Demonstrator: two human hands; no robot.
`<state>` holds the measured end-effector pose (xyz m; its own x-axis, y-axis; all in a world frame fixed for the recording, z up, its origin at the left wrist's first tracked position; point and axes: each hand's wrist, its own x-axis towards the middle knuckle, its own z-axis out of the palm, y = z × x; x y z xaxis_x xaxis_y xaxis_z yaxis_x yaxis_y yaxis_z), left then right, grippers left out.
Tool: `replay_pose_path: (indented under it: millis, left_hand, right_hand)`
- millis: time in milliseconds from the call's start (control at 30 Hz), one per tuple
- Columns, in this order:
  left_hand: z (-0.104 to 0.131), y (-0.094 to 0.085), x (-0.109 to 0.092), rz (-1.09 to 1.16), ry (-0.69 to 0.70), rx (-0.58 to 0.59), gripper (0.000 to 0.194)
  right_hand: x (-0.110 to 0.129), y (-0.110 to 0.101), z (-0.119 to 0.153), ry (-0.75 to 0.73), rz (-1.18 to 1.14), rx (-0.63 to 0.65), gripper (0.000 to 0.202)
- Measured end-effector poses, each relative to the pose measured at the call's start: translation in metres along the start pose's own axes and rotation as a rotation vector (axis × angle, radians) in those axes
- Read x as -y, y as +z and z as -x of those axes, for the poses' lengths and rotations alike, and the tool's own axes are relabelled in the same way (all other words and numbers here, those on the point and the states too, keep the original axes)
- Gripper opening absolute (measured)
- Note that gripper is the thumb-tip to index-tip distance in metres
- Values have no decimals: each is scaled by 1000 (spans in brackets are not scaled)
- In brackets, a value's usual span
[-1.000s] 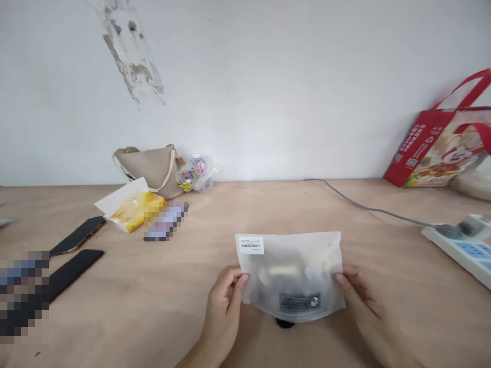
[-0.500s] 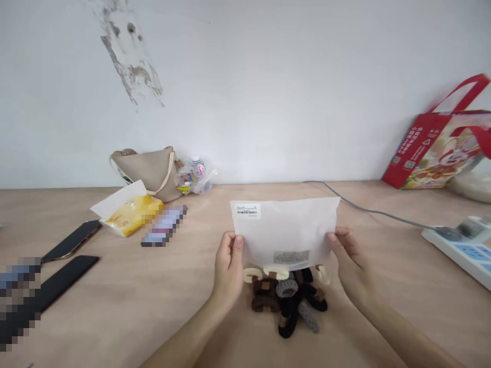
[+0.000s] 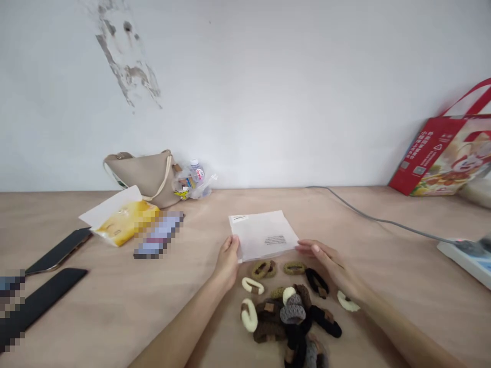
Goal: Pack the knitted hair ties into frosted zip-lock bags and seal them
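A white plastic packet with a label and a printed grey block lies low over the table, slightly tilted. My left hand pinches its left edge between thumb and fingers. At its lower right corner is my right hand, fingers stretched out and touching the edge. Nearer to me lies a loose pile of knitted hair ties: a cream one, an olive one, a grey one, a black one and several brown ones. Another cream tie lies beside my right forearm.
At the left are phones, a yellow tissue pack, a beige bag and a bottle in clear plastic. A grey cable runs to a power strip at the right, near a red bag.
The packet has gone from raised upright to low and flatter, showing more ties behind where it was. My right hand has shifted left and its fingers have straightened. The view has shifted slightly.
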<state>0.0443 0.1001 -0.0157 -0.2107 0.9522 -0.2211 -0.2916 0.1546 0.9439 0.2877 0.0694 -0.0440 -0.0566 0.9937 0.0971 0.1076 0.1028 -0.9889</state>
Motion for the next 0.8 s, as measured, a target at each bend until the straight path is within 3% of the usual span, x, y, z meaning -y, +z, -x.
replay_pose_path:
  millis: [133, 267, 433, 600, 800]
  left_hand:
    - [13, 14, 2, 55, -111, 76, 17]
    - [28, 17, 10, 87, -184, 130, 16]
    - [41, 10, 10, 99, -242, 140, 18]
    - [42, 9, 1, 105, -264, 111, 17]
    - [44, 21, 13, 120, -295, 141, 16]
  right_hand:
    - [0, 15, 0, 46, -32, 18, 46]
    - [7, 26, 9, 77, -32, 22, 41]
    - [23, 13, 23, 97, -64, 136, 44]
    - [20, -9, 37, 139, -16, 107, 39]
    - [12, 9, 51, 106, -23, 114, 39]
